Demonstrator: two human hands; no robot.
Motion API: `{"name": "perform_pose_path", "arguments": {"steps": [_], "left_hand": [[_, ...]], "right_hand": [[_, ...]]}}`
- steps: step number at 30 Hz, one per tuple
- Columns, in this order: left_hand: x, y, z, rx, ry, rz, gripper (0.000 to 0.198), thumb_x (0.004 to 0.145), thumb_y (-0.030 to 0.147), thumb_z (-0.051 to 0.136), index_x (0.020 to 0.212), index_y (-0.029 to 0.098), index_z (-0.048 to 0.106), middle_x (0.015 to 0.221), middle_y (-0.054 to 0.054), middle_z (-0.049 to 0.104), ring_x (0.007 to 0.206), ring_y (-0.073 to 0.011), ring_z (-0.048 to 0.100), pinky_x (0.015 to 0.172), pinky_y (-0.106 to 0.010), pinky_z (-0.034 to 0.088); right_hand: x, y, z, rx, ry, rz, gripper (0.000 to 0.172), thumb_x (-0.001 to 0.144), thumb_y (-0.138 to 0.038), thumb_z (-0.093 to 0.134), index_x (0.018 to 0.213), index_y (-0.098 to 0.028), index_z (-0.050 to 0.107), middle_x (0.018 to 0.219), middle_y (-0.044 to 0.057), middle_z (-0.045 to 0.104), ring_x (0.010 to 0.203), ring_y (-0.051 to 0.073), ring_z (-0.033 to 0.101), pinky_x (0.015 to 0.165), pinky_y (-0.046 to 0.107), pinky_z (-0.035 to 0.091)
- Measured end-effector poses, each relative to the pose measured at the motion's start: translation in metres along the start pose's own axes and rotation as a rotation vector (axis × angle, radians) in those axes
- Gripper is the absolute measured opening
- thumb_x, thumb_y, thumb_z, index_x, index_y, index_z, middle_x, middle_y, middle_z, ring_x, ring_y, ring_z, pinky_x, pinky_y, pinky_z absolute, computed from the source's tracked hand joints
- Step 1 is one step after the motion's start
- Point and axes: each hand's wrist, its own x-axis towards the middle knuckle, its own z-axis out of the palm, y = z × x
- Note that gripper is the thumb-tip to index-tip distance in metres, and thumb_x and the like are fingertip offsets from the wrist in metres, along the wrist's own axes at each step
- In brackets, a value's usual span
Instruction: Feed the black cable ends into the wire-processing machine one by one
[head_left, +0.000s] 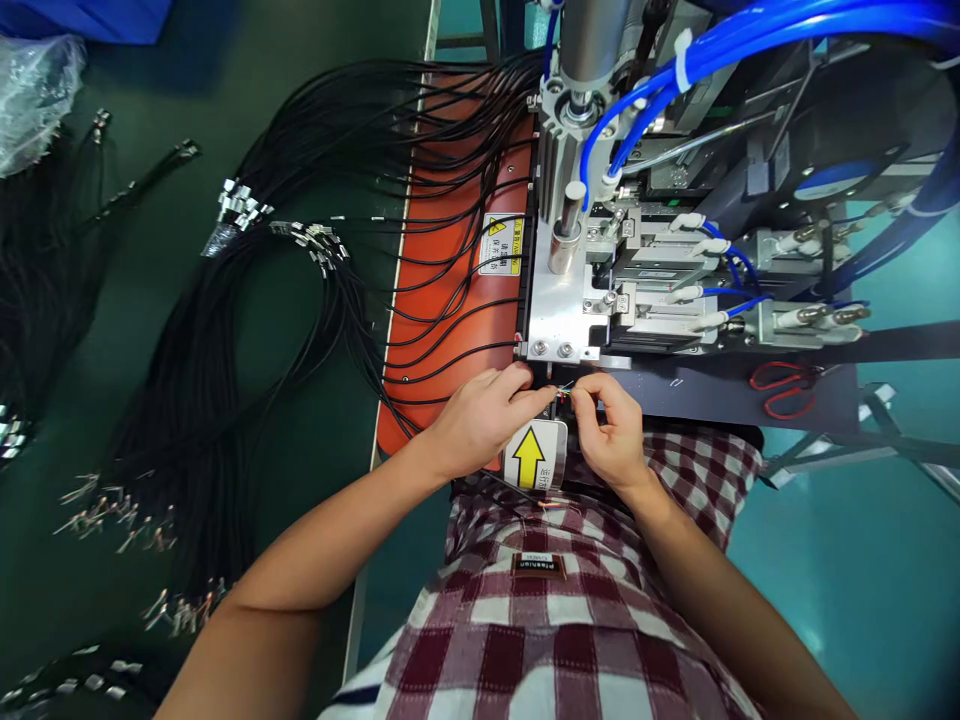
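Coloured wires (pixel 564 391) sit just off the metal plate (pixel 556 320) at its six o'clock, pinched in the closed grip of the right hand (pixel 612 432); the left hand (pixel 484 418) touches them from nine o'clock, its grip's closure unclear. From the wires, the arrow label (pixel 534 457) lies at seven o'clock, red scissors (pixel 784 412) at three, the orange board (pixel 487 330), crossed by black cables (pixel 196 420), at nine.

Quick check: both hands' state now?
Left hand: at the thin coloured wires; grip cannot be told.
Right hand: closed, pinching those wires.
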Motion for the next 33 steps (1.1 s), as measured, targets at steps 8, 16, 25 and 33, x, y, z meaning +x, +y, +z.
{"name": "perform_pose_path", "arguments": {"steps": [8, 16, 25, 33], "left_hand": [[0.000, 0.000, 0.000, -0.004, 0.001, -0.007, 0.031, 0.098, 0.022, 0.034, 0.112, 0.015, 0.060, 0.083, -0.006, 0.053, 0.071, -0.0143, 0.053, 0.062, -0.025, 0.047], [0.000, 0.001, 0.000, 0.004, -0.003, -0.014, 0.029, 0.098, 0.022, 0.036, 0.112, 0.015, 0.060, 0.084, -0.006, 0.054, 0.071, -0.0148, 0.053, 0.061, -0.025, 0.046], [0.000, 0.001, 0.000, -0.004, -0.007, -0.019, 0.031, 0.098, 0.024, 0.034, 0.112, 0.016, 0.060, 0.084, -0.006, 0.054, 0.071, -0.0149, 0.053, 0.061, -0.025, 0.047], [0.000, 0.001, 0.001, -0.024, -0.009, -0.021, 0.032, 0.098, 0.024, 0.034, 0.113, 0.015, 0.060, 0.084, -0.006, 0.053, 0.071, -0.0161, 0.053, 0.062, -0.027, 0.046]], "right_hand": [[0.001, 0.000, -0.002, -0.050, -0.007, -0.075, 0.013, 0.089, -0.010, 0.050, 0.080, -0.020, 0.051, 0.075, 0.002, 0.055, 0.070, 0.016, 0.052, 0.065, 0.030, 0.041], [0.002, -0.002, -0.004, -0.080, -0.032, -0.044, 0.011, 0.089, -0.012, 0.051, 0.081, -0.020, 0.053, 0.075, 0.002, 0.056, 0.069, 0.016, 0.051, 0.064, 0.029, 0.040], [0.004, -0.018, -0.003, 0.007, -0.044, 0.239, 0.016, 0.092, -0.022, 0.049, 0.077, -0.020, 0.052, 0.064, -0.003, 0.049, 0.057, 0.012, 0.044, 0.056, 0.026, 0.036], [-0.001, -0.012, -0.001, -0.095, 0.009, 0.139, 0.011, 0.089, -0.019, 0.052, 0.078, -0.020, 0.053, 0.068, -0.001, 0.053, 0.059, 0.014, 0.048, 0.060, 0.028, 0.039]]}}
